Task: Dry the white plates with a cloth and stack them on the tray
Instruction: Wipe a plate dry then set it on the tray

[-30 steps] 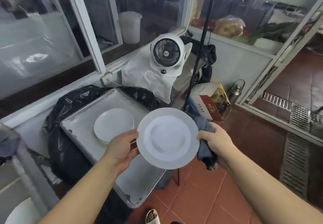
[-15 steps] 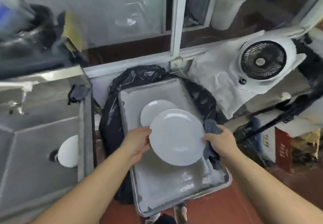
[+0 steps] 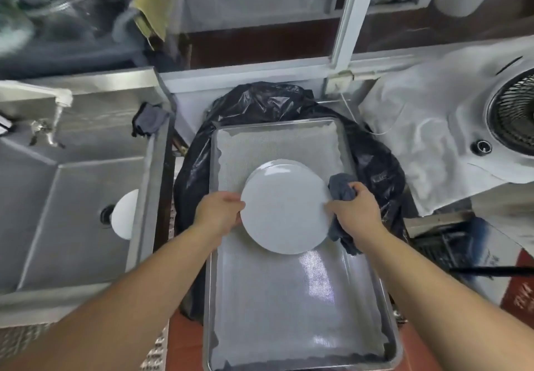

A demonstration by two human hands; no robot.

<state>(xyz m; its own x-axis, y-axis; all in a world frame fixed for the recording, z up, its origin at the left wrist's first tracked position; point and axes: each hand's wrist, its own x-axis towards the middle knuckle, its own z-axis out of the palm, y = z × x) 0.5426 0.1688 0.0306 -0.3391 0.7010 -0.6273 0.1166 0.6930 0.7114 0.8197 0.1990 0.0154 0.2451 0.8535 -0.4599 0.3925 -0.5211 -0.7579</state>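
A white plate (image 3: 284, 211) is held level over the metal tray (image 3: 289, 298), between both of my hands. My left hand (image 3: 221, 211) grips its left rim. My right hand (image 3: 354, 211) holds the right rim together with a bunched dark grey cloth (image 3: 341, 190). Just behind the held plate, the edge of another white plate (image 3: 277, 165) shows lying on the tray, mostly covered. A third white plate (image 3: 125, 214) stands in the steel sink at the left, partly hidden by the sink wall.
The tray rests on a black plastic bag (image 3: 260, 101). The steel sink (image 3: 72, 197) lies to the left, with a dark rag (image 3: 148, 120) on its rim. A white fan (image 3: 508, 119) sits at the right on white cloth. A window frame runs behind.
My view has swung left and down toward the tray. Both hands have carried the plate lower over the tray, so it now covers most of the plate lying there.
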